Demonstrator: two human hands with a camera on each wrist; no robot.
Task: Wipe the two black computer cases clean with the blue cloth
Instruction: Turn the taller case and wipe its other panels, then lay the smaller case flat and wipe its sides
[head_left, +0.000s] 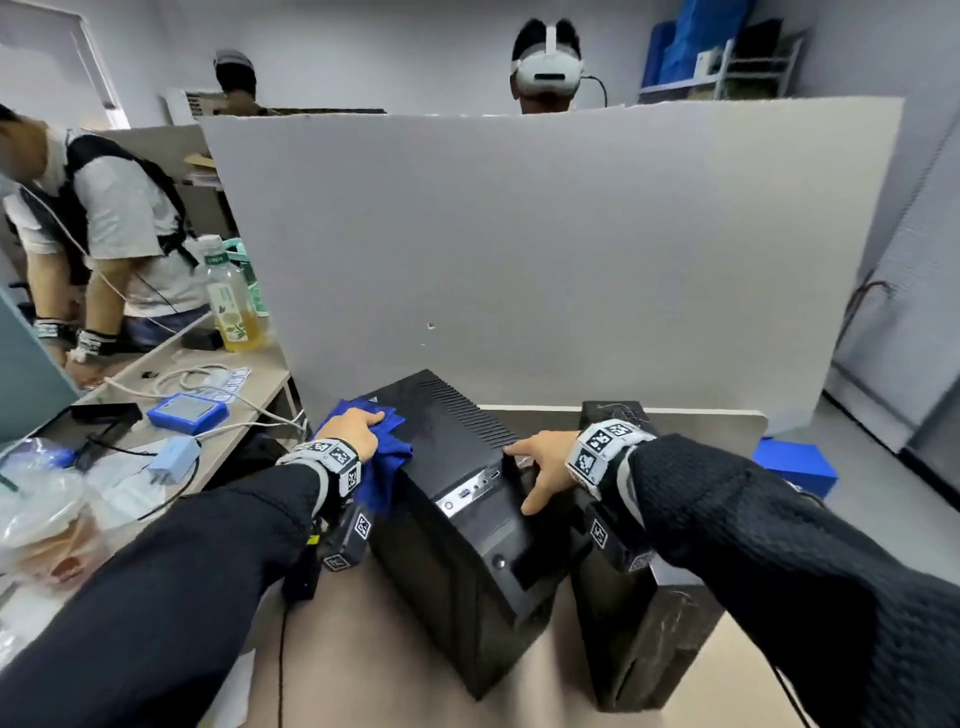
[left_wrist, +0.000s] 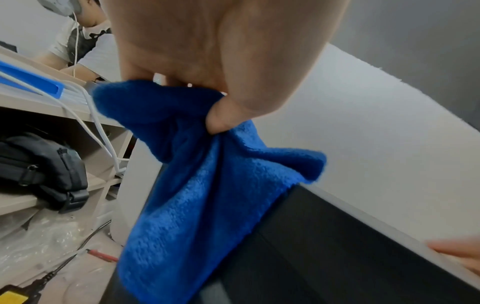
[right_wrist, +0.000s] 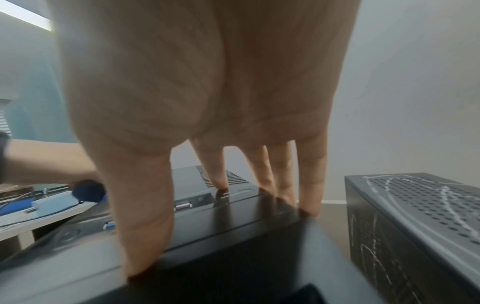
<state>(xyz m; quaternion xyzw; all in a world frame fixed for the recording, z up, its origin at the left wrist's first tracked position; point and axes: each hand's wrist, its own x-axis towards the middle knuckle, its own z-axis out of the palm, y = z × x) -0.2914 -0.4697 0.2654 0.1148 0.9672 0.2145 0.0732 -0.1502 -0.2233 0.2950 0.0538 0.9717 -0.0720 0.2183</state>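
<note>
Two black computer cases stand on the table. The left case (head_left: 457, 467) is the taller one near the middle. The right case (head_left: 639, 597) shows white streaks on its top and side (right_wrist: 415, 205). My left hand (head_left: 353, 431) grips the bunched blue cloth (head_left: 384, 467) at the left case's top left edge; in the left wrist view the cloth (left_wrist: 207, 195) hangs down the case's side (left_wrist: 311, 257). My right hand (head_left: 545, 462) rests on the left case's front right top corner, its straight fingertips (right_wrist: 218, 183) and thumb pressing on the top (right_wrist: 233, 226).
A white partition board (head_left: 545, 249) stands behind the cases. A side desk (head_left: 218, 431) on the left holds a drink bottle (head_left: 231, 301), cables, a blue device (head_left: 188, 413) and plastic bags. Other people stand at the left and behind the board. A blue box (head_left: 795, 462) lies at right.
</note>
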